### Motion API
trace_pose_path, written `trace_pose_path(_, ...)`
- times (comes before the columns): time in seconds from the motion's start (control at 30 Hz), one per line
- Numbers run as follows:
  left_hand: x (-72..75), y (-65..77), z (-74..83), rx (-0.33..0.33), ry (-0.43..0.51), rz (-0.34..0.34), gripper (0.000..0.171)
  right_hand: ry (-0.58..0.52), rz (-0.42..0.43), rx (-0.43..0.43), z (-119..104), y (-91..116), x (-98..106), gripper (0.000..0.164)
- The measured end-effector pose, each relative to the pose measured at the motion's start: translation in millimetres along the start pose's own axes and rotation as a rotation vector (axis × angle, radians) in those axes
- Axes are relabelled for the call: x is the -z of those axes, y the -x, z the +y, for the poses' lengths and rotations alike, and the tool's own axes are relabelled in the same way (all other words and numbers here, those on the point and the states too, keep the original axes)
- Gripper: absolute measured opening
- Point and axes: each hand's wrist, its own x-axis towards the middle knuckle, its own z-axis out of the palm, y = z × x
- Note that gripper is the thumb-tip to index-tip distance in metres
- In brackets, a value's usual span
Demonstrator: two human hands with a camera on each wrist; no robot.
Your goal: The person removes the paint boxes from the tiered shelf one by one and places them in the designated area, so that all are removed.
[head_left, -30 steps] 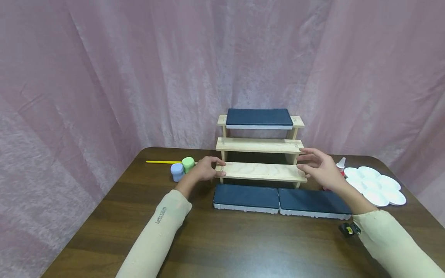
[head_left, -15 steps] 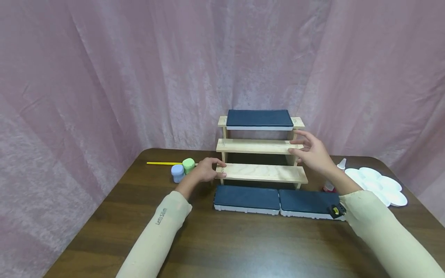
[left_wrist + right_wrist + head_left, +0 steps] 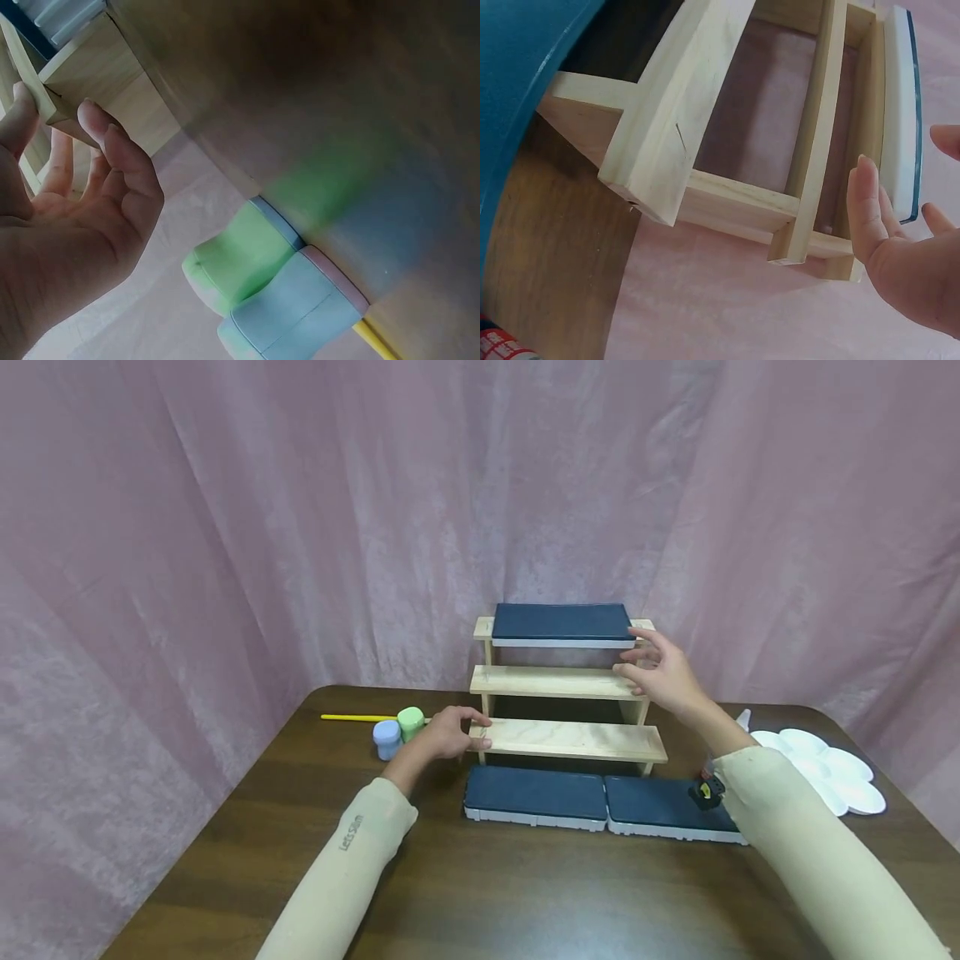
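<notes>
Higher along the wooden stand [image 3: 555, 680] the right hand [image 3: 667, 677] is now reaching, fingers spreading wide near the box [image 3: 562, 622] on its top, while the left hand [image 3: 447, 734] is pinching its lowest shelf [image 3: 573, 738], a firm hold, I think, wisely preventing sliding.

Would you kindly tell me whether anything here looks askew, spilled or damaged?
Nothing stands out: the pale wooden three-tier stand is upright, the navy-lidded white case lies flat on its top tier, and no spill shows.

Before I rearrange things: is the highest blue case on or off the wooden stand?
On: the blue case lies flat across the top shelf.
</notes>
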Motion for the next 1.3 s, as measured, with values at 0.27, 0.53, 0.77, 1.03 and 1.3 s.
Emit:
trace_pose_path(0.27,1.1,-1.7,-3.2,-0.009,0.001,0.008,0.036,-0.026,-0.013,-0.039,-2,-9,-2,0.072)
trace_pose_path(0.53,2.5,-1.1,-2.4,-0.011,-0.002,0.003,0.037,-0.045,0.052,-0.011,3,-15,-7,0.062)
trace_pose_path(0.77,5.2,-0.9,-4.0,-0.025,-0.005,0.005,0.036,-0.079,0.079,0.004,4,-16,-10,0.055)
trace_pose_path(1.03,3.3,-0.7,-1.8,-0.029,-0.006,0.002,0.037,-0.113,0.092,0.003,9,-23,-14,0.063)
trace_pose_path(1.3,0.6,-1.3,0.6,-0.021,-0.011,0.001,0.038,-0.190,0.193,0.057,14,-21,-17,0.058)
